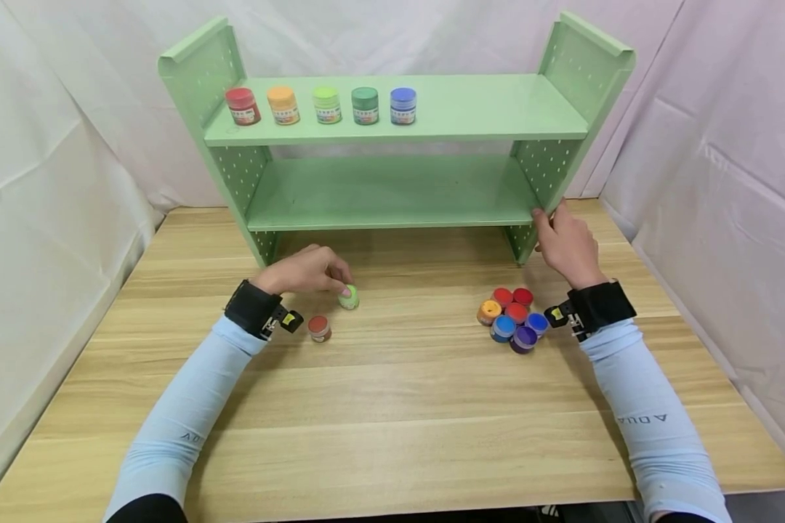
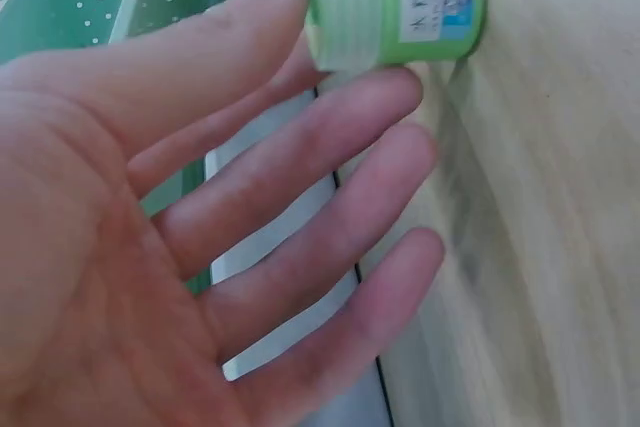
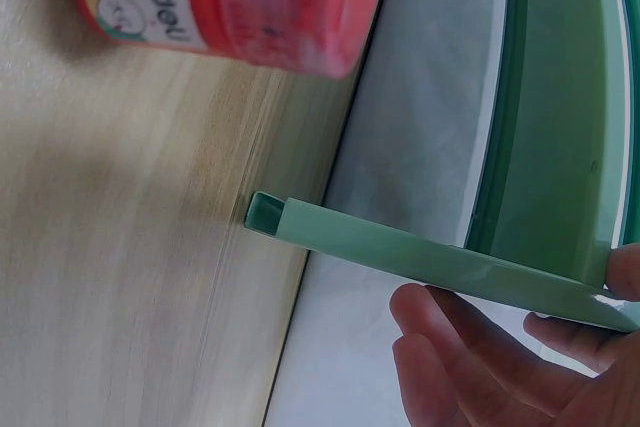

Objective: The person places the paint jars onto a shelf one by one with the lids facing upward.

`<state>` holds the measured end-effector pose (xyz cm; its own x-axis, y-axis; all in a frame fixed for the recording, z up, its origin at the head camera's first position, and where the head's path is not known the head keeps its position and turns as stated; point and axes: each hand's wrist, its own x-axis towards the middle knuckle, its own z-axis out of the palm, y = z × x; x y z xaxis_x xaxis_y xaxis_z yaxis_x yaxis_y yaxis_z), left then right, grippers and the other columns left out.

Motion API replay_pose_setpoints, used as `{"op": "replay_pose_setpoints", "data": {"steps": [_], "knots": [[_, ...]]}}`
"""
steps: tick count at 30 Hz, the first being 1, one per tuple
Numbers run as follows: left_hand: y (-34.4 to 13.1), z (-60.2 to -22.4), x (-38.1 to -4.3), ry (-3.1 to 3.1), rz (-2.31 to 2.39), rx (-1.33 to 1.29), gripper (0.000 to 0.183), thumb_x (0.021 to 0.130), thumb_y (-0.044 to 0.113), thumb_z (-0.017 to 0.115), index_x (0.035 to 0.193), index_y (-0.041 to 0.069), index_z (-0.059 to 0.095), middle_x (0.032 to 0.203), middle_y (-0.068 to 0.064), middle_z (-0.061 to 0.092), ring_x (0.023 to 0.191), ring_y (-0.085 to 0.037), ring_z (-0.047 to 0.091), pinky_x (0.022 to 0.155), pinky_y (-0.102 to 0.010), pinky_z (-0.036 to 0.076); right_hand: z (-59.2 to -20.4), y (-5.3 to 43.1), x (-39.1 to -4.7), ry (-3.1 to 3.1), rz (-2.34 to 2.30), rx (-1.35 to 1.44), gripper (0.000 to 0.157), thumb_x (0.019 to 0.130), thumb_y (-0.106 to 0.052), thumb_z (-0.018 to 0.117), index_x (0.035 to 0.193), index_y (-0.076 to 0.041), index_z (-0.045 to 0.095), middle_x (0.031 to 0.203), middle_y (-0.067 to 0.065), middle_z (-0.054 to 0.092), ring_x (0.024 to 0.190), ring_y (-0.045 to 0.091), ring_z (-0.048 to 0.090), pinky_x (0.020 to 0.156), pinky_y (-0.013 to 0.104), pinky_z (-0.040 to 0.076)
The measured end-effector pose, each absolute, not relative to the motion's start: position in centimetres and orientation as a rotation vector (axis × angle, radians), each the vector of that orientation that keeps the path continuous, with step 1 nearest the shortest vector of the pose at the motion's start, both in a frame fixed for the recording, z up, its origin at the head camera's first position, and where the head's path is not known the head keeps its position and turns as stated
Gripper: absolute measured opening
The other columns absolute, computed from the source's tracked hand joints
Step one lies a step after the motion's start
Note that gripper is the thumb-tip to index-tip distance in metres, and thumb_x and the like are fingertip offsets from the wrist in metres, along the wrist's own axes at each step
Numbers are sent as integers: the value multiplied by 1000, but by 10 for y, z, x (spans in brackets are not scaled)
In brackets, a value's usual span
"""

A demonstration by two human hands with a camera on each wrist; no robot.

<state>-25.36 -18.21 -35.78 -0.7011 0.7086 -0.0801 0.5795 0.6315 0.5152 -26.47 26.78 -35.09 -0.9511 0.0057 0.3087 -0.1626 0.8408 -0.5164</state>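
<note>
My left hand (image 1: 309, 270) pinches a light green paint jar (image 1: 349, 298) by its lid between thumb and index finger. The jar (image 2: 395, 9) is upright at the tabletop in the head view; whether it touches the wood is unclear. In the left wrist view the other fingers are spread beside it. A brownish-red paint jar (image 1: 319, 329) stands just nearer to me. At the right, my right hand (image 1: 568, 245) grips the front edge of the green shelf's side panel (image 3: 430, 257), thumb on the inner side and fingers outside.
On the green shelf's (image 1: 471, 109) upper board, a row runs from a red jar (image 1: 243, 107) to a blue jar (image 1: 403, 107). Several jars, among them a purple jar (image 1: 523, 339) and an orange jar (image 1: 489, 312), cluster near my right wrist. White cloth (image 1: 59, 181) surrounds the wooden table (image 1: 392, 428).
</note>
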Motion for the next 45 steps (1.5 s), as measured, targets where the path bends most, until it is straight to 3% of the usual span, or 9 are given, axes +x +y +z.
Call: {"op": "replay_pose_setpoints", "data": {"steps": [11, 17, 21, 25, 37, 45], "knots": [[-178, -366, -258, 2727, 694, 960, 16, 86, 30, 70, 95, 17, 72, 83, 10, 67, 74, -9, 61, 64, -28, 49, -350, 268, -265, -2725, 803, 111, 63, 101, -52, 25, 146, -9, 33, 94, 17, 66, 66, 26, 64, 46, 41, 42], [-177, -370, -258, 2742, 701, 958, 25, 89, 34, 65, 106, 15, 71, 90, 9, 67, 73, -12, 58, 62, -29, 47, -350, 268, -265, -2726, 802, 111, 63, 101, -51, 25, 143, -7, 35, 92, 17, 66, 65, 26, 64, 45, 40, 42], [-177, -372, -258, 2698, 730, 949, 42, 81, 37, 73, 114, 12, 69, 91, 8, 67, 77, -10, 60, 67, -28, 49, -350, 268, -265, -2724, 804, 116, 62, 101, -51, 25, 144, -7, 34, 94, 17, 66, 66, 26, 64, 45, 40, 42], [-175, -375, -258, 2657, 721, 950, 52, 72, 30, 82, 117, 10, 66, 90, 6, 67, 78, -10, 63, 71, -28, 51, -350, 268, -265, -2717, 808, 124, 62, 101, -51, 26, 146, -9, 33, 94, 16, 66, 66, 25, 65, 45, 40, 42], [-171, -381, -257, 2699, 711, 941, 31, 74, 26, 81, 100, 17, 67, 84, 8, 66, 74, -9, 61, 67, -27, 50, -351, 268, -264, -2730, 813, 113, 65, 100, -53, 24, 146, -7, 32, 95, 17, 65, 66, 26, 64, 45, 39, 43], [-169, -380, -255, 2737, 687, 978, 28, 75, 23, 79, 99, 16, 67, 84, 8, 65, 74, -7, 61, 66, -25, 50, -351, 268, -264, -2731, 804, 104, 65, 101, -52, 24, 146, -6, 32, 94, 17, 65, 67, 26, 64, 46, 40, 42]]}}
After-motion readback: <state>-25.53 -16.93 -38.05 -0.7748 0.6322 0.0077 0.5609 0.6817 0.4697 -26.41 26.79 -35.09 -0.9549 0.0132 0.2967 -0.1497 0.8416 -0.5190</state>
